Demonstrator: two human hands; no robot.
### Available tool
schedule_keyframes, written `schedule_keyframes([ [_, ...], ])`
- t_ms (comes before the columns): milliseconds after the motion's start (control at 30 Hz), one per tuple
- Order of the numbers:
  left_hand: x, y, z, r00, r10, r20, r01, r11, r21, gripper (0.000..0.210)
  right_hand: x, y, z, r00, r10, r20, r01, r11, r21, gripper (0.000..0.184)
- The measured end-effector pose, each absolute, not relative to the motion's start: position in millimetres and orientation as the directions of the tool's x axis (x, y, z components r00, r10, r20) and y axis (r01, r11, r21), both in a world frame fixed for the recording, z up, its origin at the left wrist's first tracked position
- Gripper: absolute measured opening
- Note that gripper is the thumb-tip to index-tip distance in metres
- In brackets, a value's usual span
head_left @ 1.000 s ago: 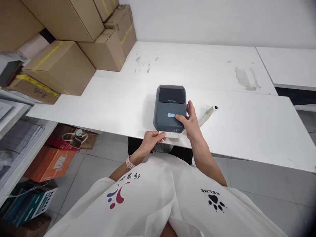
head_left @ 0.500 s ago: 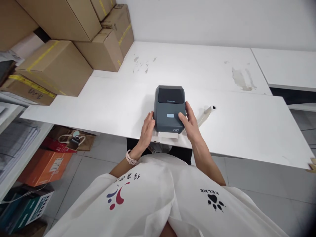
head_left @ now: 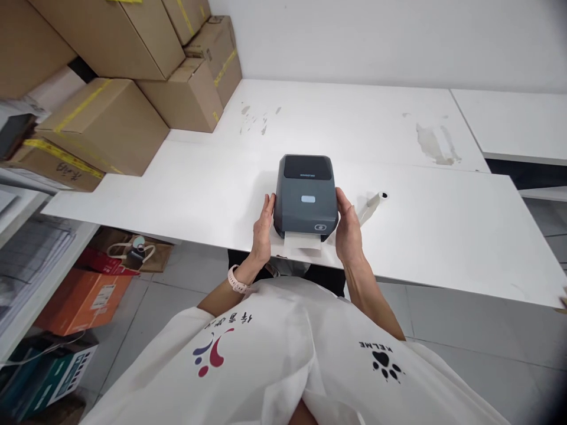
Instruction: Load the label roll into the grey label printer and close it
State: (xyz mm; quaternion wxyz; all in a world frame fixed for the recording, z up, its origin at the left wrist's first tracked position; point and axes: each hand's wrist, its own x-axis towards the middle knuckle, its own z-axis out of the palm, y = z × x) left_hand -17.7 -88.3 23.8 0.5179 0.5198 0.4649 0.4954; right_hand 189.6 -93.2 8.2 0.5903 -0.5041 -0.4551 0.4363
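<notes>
A dark grey label printer (head_left: 305, 209) stands near the front edge of the white table, with a white paper strip (head_left: 302, 240) sticking out at its near side. My left hand (head_left: 263, 230) presses against the printer's left side, fingers straight along it. On the other side my right hand (head_left: 348, 231) holds the printer's right edge, its thumb and fingers partly hidden. The upper cover looks slightly lifted at the front, showing dark gaps at the lower corners. To the right of my right hand lies a small white roll (head_left: 375, 199) with a loose strip.
Taped cardboard boxes (head_left: 106, 127) are stacked at the left back of the white table (head_left: 425, 230). A wall (head_left: 354, 41) runs behind. Below on the left, an orange box (head_left: 84, 298) and bags sit on the floor beside a white shelf (head_left: 75, 248).
My right thumb has left the printer's top and moved to its right side. The front of the cover has risen slightly and more of the paper strip shows.
</notes>
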Motion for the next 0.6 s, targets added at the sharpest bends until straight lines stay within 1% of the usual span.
schedule_keyframes([
  [100,-17,-63,42,0.092,0.983,0.157,-0.086,-0.149,0.985,0.07,195,-69,22,0.183,0.963,0.199,0.025,0.198,-0.98,0.077],
  [167,-17,-40,50,0.102,0.974,0.2,-0.078,-0.193,0.978,0.067,199,-43,32,0.179,0.946,0.272,0.099,0.258,-0.961,0.081],
  [233,-18,-17,49,0.114,0.971,0.211,-0.04,-0.208,0.977,0.065,203,-12,43,0.186,0.926,0.33,0.154,0.304,-0.94,0.087],
  [300,-18,2,39,0.126,0.98,0.153,0.031,-0.158,0.987,0.067,205,17,55,0.194,0.908,0.372,0.181,0.34,-0.923,0.092],
  [400,-16,15,17,0.132,0.991,0.024,0.158,-0.045,0.986,0.072,207,50,72,0.174,0.902,0.395,0.187,0.363,-0.913,0.087],
  [500,-14,13,3,0.154,0.988,-0.025,0.218,-0.01,0.976,0.082,205,61,84,0.187,0.894,0.406,0.225,0.364,-0.904,0.085],
  [567,-13,9,0,0.136,0.989,-0.049,0.247,0.014,0.969,0.087,202,54,87,0.266,0.817,0.512,0.323,0.425,-0.846,0.082],
  [600,-12,8,1,0.122,0.991,-0.064,0.261,0.03,0.965,0.088,201,48,88,0.279,0.768,0.576,0.387,0.459,-0.799,0.076],
])
